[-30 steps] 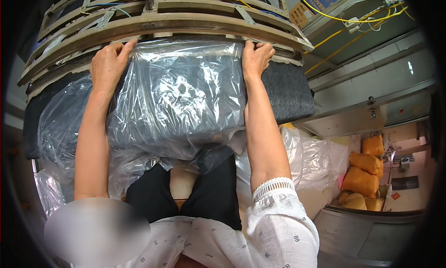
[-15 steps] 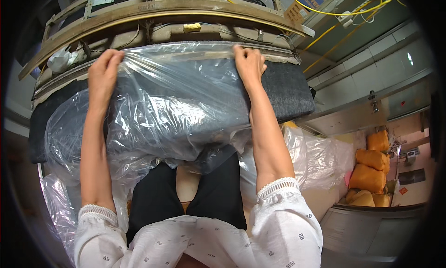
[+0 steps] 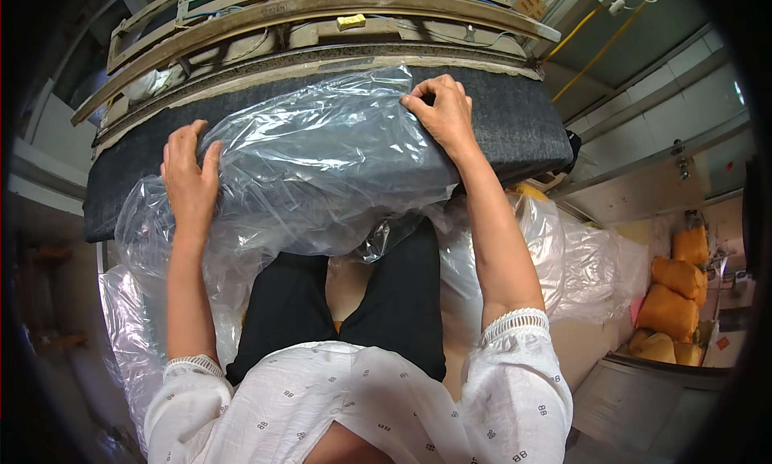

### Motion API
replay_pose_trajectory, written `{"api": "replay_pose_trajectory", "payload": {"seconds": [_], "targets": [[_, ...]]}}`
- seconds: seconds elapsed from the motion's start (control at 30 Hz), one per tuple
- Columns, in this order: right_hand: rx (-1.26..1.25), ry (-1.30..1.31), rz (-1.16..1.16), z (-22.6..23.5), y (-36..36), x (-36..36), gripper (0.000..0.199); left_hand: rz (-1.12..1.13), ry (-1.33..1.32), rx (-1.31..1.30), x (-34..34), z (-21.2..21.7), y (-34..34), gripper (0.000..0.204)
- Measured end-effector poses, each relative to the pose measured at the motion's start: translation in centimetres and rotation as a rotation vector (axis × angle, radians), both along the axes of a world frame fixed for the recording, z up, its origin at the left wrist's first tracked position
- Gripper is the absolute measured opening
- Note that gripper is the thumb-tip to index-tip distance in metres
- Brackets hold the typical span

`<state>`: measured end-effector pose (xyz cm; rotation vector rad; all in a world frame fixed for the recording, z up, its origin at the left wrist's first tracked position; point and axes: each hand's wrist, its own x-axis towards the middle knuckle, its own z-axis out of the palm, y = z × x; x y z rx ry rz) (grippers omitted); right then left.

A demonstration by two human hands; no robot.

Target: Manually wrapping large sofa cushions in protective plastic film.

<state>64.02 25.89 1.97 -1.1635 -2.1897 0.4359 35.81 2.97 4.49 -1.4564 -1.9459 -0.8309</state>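
A clear plastic sheet or bag (image 3: 330, 142) lies crumpled over a dark grey fabric-covered ledge (image 3: 519, 126), draping down toward my lap. On its left side, my left hand (image 3: 190, 174) rests with thumb and fingers apart, next to the edge of the plastic. At the upper right corner of the plastic, my right hand (image 3: 442, 114) is curled, with thumb and forefinger pinching the edge. The dark ledge shows through the film.
Beyond the ledge runs a machine frame with a long wooden bar (image 3: 322, 6) and a small yellow block (image 3: 351, 22). More clear plastic (image 3: 591, 267) is heaped at the right. Orange bundles (image 3: 675, 303) are stacked farther right. Yellow cables (image 3: 595, 70) hang at the upper right.
The plastic's far edge has come away from the machine side and toward me on the left. My left hand has moved nearer and its fingers have opened; the right remains at the plastic's edge.
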Motion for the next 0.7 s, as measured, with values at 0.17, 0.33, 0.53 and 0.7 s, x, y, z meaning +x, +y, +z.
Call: {"api": "replay_pose_trajectory", "payload": {"seconds": [0.17,0.33,0.53,0.7], "targets": [[0.076,0.217,0.056,0.1,0.3,0.6,0.019,-0.625,0.034,-0.101,11.4,-0.1,-0.8,0.031],[-0.054,0.409,0.092,-1.1,0.5,0.2,0.017,-0.605,0.235,-0.341,16.5,-9.3,1.8,0.042],[-0.2,0.466,0.034,0.3,-0.9,0.4,0.014,-0.554,0.135,-0.482,12.7,-18.3,2.8,0.037],[-0.269,0.507,0.083,0.6,-0.8,-0.2,0.013,-0.654,-0.1,-0.653,12.2,-17.7,1.2,0.023]]}}
